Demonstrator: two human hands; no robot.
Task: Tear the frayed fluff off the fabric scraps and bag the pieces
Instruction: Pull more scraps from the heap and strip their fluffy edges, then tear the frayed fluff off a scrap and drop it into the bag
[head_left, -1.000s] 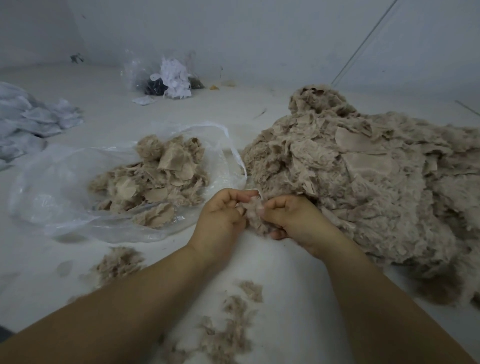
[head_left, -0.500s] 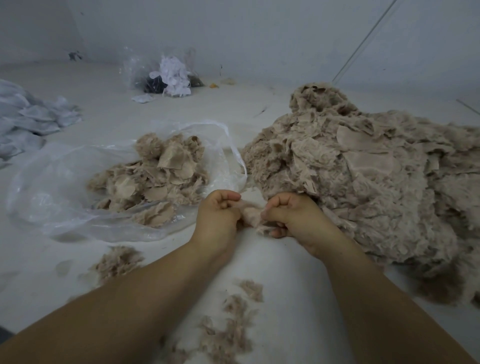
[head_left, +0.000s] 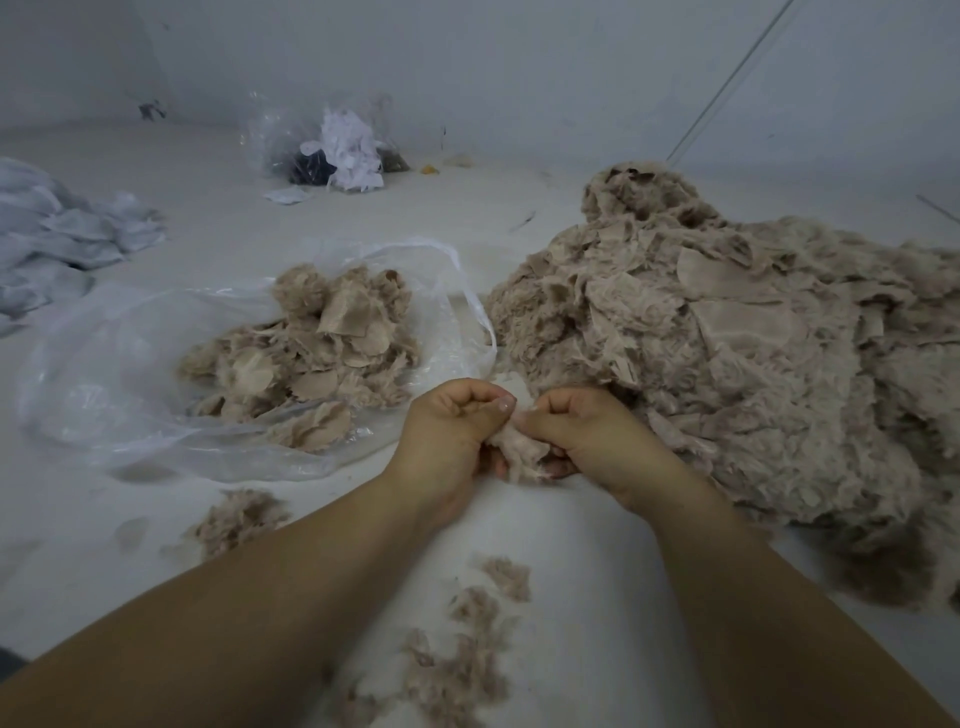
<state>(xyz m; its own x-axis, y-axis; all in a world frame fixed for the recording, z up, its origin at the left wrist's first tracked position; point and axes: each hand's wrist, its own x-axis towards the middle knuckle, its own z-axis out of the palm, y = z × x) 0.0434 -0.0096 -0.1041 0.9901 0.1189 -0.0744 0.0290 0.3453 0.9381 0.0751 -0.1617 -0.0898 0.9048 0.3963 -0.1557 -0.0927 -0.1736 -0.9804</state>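
Between both hands (head_left: 447, 436), scrap (head_left: 519, 452), seemingly half-hidden.

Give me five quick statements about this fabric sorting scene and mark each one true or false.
1. Both hands pinch one small beige fabric scrap; left hand, right hand. True.
2. The clear plastic bag holds no pieces. False: beige pieces lie in it.
3. The big heap of beige scraps lies on the person's right. True.
4. Loose beige fluff lies on the white surface between the forearms. True.
5. The crumpled pale grey cloth lies on top of the heap. False: it lies far left, apart.
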